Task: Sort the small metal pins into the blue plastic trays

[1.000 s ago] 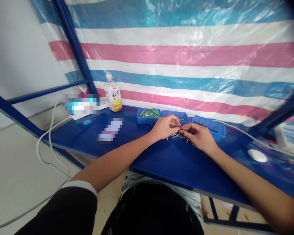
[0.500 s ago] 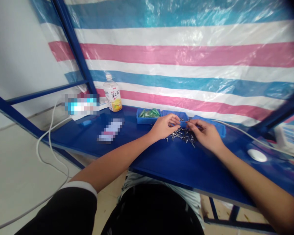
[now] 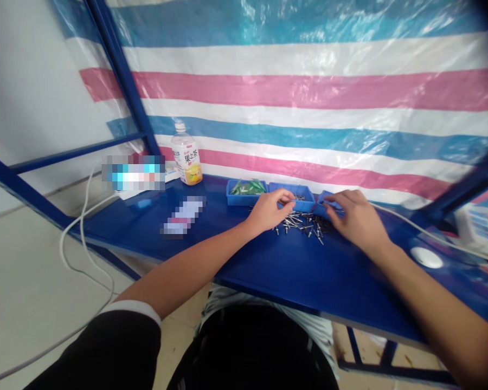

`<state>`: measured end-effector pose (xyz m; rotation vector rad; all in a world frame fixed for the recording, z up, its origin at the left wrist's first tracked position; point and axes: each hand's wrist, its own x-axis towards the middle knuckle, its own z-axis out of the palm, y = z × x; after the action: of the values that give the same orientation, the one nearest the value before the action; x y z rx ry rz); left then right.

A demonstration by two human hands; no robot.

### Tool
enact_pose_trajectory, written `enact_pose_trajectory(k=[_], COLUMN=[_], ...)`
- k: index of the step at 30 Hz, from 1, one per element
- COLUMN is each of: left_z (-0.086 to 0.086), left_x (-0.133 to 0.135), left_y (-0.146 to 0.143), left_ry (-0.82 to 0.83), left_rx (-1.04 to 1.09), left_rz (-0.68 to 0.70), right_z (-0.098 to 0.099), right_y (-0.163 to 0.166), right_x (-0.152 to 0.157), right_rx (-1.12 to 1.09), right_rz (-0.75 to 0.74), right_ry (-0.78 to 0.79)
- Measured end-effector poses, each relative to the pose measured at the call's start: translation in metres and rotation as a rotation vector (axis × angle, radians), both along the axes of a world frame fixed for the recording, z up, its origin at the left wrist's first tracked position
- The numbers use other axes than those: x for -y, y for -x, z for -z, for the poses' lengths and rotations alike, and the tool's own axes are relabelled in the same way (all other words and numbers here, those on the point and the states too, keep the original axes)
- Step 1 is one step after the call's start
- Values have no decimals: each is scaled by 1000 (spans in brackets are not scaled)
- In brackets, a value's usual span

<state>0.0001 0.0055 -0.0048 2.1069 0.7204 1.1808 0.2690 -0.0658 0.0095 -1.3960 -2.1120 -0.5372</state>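
Blue desk (image 3: pixel 268 271), striped backdrop
Blue trays (image 3: pixel 299 190) beside silvery pins (image 3: pixel 303 223); pink, white and blue striped sheet (image 3: pixel 309 97) behind the desk.

A drink bottle (image 3: pixel 186 155) with a yellow label stands at the back left of the blue table (image 3: pixel 293 271). Right of the bottle sits a small blue tray (image 3: pixel 247 192) of green parts. Far right of it lies a white mouse (image 3: pixel 427 257) with its cable (image 3: pixel 423 232). A striped plastic sheet (image 3: pixel 309 92) hangs behind the bottle.

Glossy blue tabletop (image 3: pixel 293 265), shiny metal pins (image 3: pixel 303 223), blue plastic trays (image 3: pixel 296 190) (smooth), crinkly glossy plastic sheeting (image 3: pixel 309 86).
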Motion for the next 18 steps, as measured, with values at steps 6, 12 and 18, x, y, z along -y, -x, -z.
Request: enact_pose_trajectory(k=[6, 12, 18], left_z=[-2, -2, -2], left_x=[2, 2, 2], left_y=[1, 0, 0], left_ry=[-5, 2, -9], left_rx=[-2, 0, -12], left_rz=[-3, 3, 3], right_z=[16, 25, 23], right_y=[18, 23, 31], right_x=[-1, -8, -14], right_rx=[116, 122, 117], right_rz=[-323, -250, -226], right_ry=[317, 318, 296])
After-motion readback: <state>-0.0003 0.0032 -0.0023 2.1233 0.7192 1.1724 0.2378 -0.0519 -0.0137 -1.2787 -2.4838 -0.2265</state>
